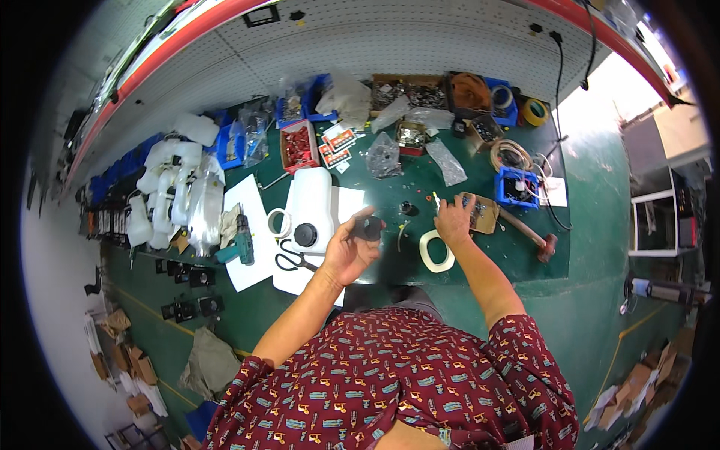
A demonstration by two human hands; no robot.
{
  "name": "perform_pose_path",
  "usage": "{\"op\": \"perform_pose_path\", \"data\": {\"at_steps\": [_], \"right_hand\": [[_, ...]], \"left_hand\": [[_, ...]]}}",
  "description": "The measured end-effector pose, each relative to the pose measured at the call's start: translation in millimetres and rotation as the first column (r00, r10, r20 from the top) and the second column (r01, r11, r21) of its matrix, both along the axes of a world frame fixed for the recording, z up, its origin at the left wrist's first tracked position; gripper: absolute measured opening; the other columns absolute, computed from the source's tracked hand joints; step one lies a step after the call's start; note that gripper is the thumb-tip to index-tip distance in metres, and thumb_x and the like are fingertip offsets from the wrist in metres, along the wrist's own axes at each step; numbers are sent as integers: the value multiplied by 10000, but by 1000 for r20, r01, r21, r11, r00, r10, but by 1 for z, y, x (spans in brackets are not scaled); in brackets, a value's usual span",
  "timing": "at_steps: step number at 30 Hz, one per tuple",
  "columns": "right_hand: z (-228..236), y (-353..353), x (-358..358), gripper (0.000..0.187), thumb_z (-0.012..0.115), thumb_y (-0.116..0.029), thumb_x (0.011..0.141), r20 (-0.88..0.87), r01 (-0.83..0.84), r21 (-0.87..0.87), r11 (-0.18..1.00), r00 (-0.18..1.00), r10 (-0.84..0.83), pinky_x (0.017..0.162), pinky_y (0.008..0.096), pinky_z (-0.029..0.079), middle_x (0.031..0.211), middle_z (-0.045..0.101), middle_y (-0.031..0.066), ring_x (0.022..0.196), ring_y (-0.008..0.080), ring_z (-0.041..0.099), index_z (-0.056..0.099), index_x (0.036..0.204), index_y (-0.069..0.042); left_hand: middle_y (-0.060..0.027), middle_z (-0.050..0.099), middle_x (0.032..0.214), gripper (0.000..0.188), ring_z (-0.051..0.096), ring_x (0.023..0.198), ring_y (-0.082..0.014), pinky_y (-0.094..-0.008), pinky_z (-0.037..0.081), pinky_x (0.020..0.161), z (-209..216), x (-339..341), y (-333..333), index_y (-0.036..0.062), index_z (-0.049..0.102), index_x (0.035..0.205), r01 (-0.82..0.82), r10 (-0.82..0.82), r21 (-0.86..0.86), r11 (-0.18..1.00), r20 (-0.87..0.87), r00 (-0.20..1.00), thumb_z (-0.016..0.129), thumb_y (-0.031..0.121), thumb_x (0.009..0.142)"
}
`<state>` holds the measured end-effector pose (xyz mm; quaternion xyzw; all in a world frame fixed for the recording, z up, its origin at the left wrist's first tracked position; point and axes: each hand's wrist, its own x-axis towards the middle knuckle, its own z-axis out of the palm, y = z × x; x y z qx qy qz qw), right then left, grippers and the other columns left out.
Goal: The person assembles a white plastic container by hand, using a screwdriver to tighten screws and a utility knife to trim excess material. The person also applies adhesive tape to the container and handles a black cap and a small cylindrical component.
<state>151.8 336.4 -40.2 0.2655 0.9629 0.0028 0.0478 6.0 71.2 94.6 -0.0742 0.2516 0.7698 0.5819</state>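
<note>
My left hand (346, 253) is raised over the near table edge, its fingers closed round a black cap (367, 227). Just left of it stands a white plastic jug (312, 202) with a black screw cap (305, 235). My right hand (453, 222) reaches palm down over the table, fingers apart, beside a shallow cardboard box (482, 215) of small parts. Close to its fingertips is a thin white stick (436, 200); whether they touch it is unclear. A cream tape roll (425, 253) lies below that hand. Between both hands sits a small black round part (406, 208).
Black-handled scissors (291, 259), a white tape roll (278, 223) and a teal power drill (241, 244) lie left. A mallet (541, 244) and a blue bin (517, 187) are at right. Behind are a box of red parts (299, 145) and plastic bags (384, 156).
</note>
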Motion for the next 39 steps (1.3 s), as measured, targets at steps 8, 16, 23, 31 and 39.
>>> {"op": "perform_pose_path", "data": {"at_steps": [8, 16, 23, 31, 39], "right_hand": [[-9, -2, 7, 316, 745, -272, 872, -442, 75, -166, 983, 886, -142, 1171, 709, 238, 1002, 730, 154, 1191, 328, 604, 704, 1131, -95], [148, -68, 28, 499, 672, -24, 965, -313, -270, -944, 190, 550, -774, 667, 271, 564, 1034, 670, 73, 838, 135, 685, 574, 1450, 37], [197, -133, 30, 538, 733, -5, 940, -336, -373, -920, 121, 589, -735, 679, 230, 545, 1197, 679, 121, 885, 117, 661, 539, 1439, 56], [218, -163, 20, 422, 826, -60, 868, -547, -395, -837, 378, 617, -566, 898, 290, 558, 1147, 729, 121, 1008, 159, 696, 690, 1253, 48], [232, -175, -6, 410, 858, -57, 813, -746, -429, -567, 703, 630, -216, 786, 364, 573, 1059, 722, 187, 915, 302, 726, 717, 1185, 40]], "left_hand": [[-124, 717, 1220, 460, 674, 945, -222, -345, 555, 742, 15, -1, -5, 144, 592, 1467, -114, 111, -13, 993, -142, 984, 455, 410, 1117], [-147, 697, 1334, 534, 696, 969, -236, -358, 581, 812, 29, -22, -19, 57, 546, 1510, -97, 93, -8, 995, -221, 971, 438, 373, 1093], [-173, 673, 1381, 535, 696, 964, -237, -360, 575, 827, 25, -38, -23, 46, 520, 1531, -2, 15, 113, 994, -111, 994, 432, 338, 1091], [-151, 650, 1408, 537, 670, 1040, -205, -359, 558, 875, 40, -43, -41, 61, 515, 1536, 22, -6, 46, 999, -318, 948, 456, 371, 1102], [-96, 653, 1351, 618, 633, 1152, -167, -345, 551, 905, 51, -29, -49, 74, 498, 1552, 102, -151, -111, 988, -654, 742, 538, 494, 1100]]}}
